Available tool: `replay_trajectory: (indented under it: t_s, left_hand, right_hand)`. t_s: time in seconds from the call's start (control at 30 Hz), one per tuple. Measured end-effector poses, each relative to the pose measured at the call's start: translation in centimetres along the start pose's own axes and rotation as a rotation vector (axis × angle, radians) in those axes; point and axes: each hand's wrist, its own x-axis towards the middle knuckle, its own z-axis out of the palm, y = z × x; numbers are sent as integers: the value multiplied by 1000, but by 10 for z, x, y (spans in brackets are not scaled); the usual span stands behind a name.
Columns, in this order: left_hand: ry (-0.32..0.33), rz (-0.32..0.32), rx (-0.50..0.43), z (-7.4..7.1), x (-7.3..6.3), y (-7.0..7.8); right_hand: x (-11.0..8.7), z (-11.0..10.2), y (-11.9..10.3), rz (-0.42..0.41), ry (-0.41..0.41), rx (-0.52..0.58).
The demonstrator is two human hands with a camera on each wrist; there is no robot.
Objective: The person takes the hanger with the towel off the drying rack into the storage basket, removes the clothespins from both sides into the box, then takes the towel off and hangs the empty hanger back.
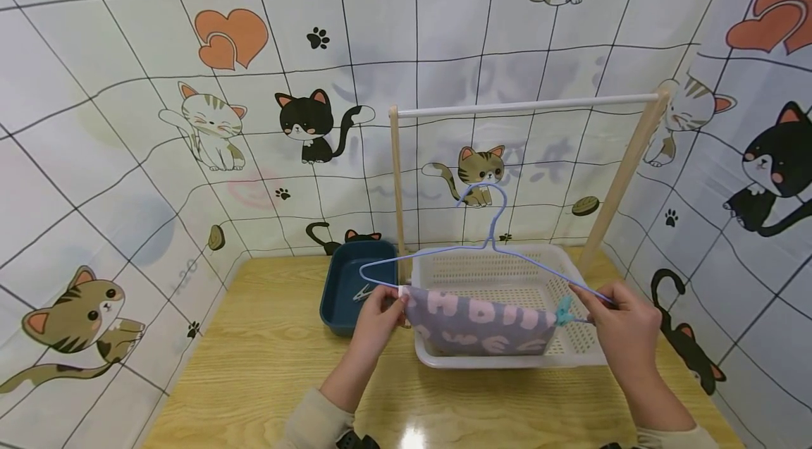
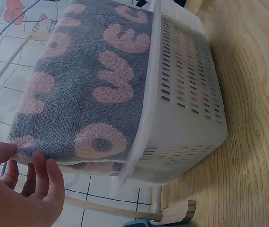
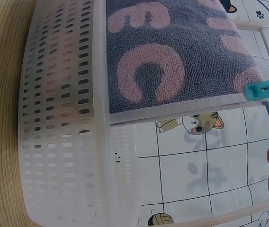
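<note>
A grey towel with pink letters (image 1: 478,322) hangs folded over the lower bar of a blue wire hanger (image 1: 491,237). My left hand (image 1: 379,315) pinches the towel's left top corner at the bar between thumb and fingers. At the towel's right top corner, a turquoise clothespin (image 1: 563,311) clips it to the bar. My right hand (image 1: 624,326) grips the hanger's right end, beyond the clothespin. The towel's lower part overlaps the near rim of a white perforated basket (image 1: 507,362).
Behind the basket stands a rack with a white rail (image 1: 526,108) and wooden posts (image 1: 624,181). To the left, a dark blue tray (image 1: 336,326) holds a clothespin (image 1: 363,292). Everything stands on a wooden table (image 1: 254,364) before a cat-patterned wall covering.
</note>
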Motion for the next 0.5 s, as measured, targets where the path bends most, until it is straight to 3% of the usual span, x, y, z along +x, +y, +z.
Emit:
replay_trajectory:
  t_s: [0.07, 0.2, 0.3, 0.5]
  left_hand:
    - [-7, 8, -10, 0, -5, 8]
    - [-19, -1, -27, 0, -6, 8]
    - [-16, -14, -42, 0, 0, -5]
    - [-18, 1, -51, 0, 0, -4]
  right_hand:
    - [0, 0, 0, 20, 4, -5]
    - [0, -1, -3, 30, 7, 4]
    - [0, -2, -6, 33, 4, 12]
    - [2, -4, -6, 64, -1, -8]
